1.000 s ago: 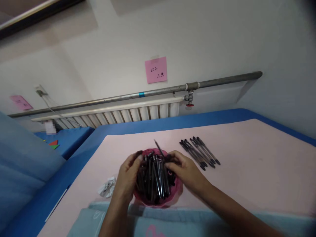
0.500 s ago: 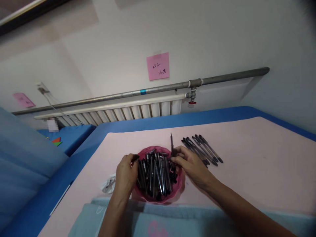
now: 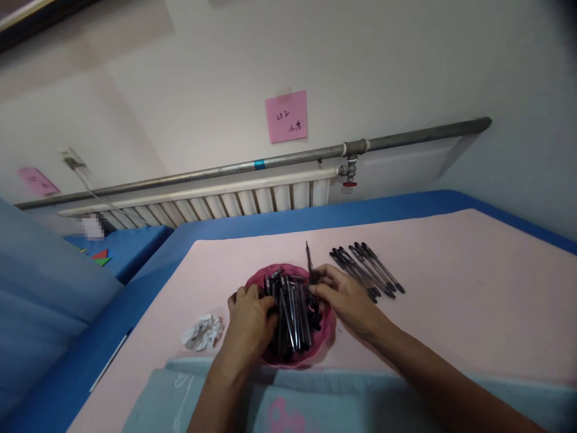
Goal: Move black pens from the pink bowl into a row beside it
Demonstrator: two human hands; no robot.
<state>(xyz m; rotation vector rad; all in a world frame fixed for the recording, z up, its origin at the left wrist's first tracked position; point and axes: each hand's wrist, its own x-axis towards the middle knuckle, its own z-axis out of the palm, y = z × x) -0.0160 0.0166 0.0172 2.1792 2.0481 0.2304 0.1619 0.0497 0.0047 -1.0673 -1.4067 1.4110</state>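
Observation:
A pink scalloped basket (image 3: 325, 337) full of black caps and clear-barrelled pens (image 3: 293, 319) stands before me on the pink sheet. My right hand (image 3: 345, 297), at the basket's right rim, pinches an uncapped pen (image 3: 309, 255) upright, its tip pointing up. Over the left side of the basket, my left hand (image 3: 252, 319) has its fingers bent down among the pens and caps; a dark piece shows by the thumb, but what the fingertips grip is hidden. To the right, several capped pens (image 3: 367, 270) lie side by side in a slanted row.
A crumpled white tissue (image 3: 204, 332) lies left of the basket. Light blue cloth (image 3: 216, 385) runs along the near edge. Behind the blue-edged table (image 3: 293, 222) are a radiator (image 3: 252, 201) and a pipe with a red-handled valve (image 3: 349, 184). A blue curtain (image 3: 45, 300) hangs at left.
My left hand has moved right, from the basket's left rim in over the pens, and the tissue is more exposed. The right hand still holds the pen upright, tilted slightly more left.

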